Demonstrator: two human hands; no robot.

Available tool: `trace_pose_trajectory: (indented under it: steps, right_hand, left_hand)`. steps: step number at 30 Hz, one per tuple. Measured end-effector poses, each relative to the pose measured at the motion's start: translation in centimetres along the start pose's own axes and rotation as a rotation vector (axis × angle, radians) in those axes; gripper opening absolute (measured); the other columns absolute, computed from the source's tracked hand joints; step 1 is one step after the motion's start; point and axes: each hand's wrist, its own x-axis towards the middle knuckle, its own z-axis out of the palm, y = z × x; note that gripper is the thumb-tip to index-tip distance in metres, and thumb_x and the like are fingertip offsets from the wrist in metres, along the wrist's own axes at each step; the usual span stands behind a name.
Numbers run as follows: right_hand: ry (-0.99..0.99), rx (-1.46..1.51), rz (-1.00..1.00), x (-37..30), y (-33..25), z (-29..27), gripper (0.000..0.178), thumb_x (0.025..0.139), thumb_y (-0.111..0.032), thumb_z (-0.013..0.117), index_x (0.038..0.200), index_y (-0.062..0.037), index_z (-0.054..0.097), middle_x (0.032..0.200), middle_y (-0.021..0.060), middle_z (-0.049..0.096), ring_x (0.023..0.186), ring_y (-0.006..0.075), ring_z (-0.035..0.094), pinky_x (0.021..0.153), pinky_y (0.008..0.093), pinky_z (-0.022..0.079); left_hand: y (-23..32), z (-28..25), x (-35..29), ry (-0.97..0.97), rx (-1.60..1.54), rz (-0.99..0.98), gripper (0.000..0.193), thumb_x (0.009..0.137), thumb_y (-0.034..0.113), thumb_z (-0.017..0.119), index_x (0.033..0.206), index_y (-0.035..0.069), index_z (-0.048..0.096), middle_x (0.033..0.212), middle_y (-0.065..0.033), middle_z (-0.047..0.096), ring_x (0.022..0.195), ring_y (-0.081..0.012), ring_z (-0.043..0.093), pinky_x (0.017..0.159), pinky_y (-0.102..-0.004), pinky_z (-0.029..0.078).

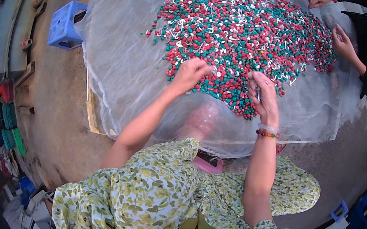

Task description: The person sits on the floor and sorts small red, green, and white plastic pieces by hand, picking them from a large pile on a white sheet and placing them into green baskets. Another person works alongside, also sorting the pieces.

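Left hand (192, 74) and right hand (266, 94) over red, green, white pieces (234, 32), mid-frame.
Fingers curled inward; any hold impossible to tell.

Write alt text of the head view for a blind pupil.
A person's left hand and right hand work at a heap of small red, green and white pieces, some white ones hook-shaped, on translucent netting; a co-worker's hands are at upper right.

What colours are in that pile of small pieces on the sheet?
The pile is mostly red and green, with some white; head view shows it.
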Motion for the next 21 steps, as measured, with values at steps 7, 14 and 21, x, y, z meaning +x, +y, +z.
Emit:
trace_pose_trajectory:
  steps: [7, 14, 21]
  right_hand:
    - [0.254, -1.4, -0.3, 9.6, 5.4, 4.5, 0.023, 0.082, -0.023, 0.067, 0.1, -0.0096, 0.072, 0.085, 0.019, 0.069, 0.082, 0.0372, 0.067, 0.072, 0.0466, 0.054]
    - [0.116, -1.252, -0.138, 9.9, 6.6, 5.0, 0.013, 0.079, -0.011, 0.07, 0.089, -0.0029, 0.07, 0.071, 0.0117, 0.067, 0.062, 0.0172, 0.066, 0.055, 0.0331, 0.05]
    - [-0.091, 0.102, 0.055, 5.4, 2.5, 4.7, 0.014, 0.09, -0.018, 0.065, 0.085, -0.0076, 0.057, 0.062, -0.0054, 0.044, 0.047, 0.0025, 0.036, 0.035, 0.0175, 0.022]
  left_hand:
    - [-0.4, -7.4, 0.9, 0.048, -1.226, -0.422, 0.03, 0.092, 0.023, 0.055, 0.069, 0.01, 0.042, 0.066, 0.0025, 0.039, 0.053, -0.0055, 0.033, 0.042, -0.0197, 0.024]
    - [-2.0, -10.5, -0.4, 0.033, -1.609, -0.272, 0.014, 0.085, 0.014, 0.054, 0.095, 0.004, 0.053, 0.091, -0.0085, 0.046, 0.063, -0.0096, 0.04, 0.042, -0.0168, 0.03]
    - [-4.6, -4.5, -0.9, 0.094, 0.281, -0.19, 0.021, 0.078, 0.014, 0.074, 0.093, 0.0, 0.069, 0.079, -0.0098, 0.066, 0.068, -0.0208, 0.063, 0.059, -0.0343, 0.049]
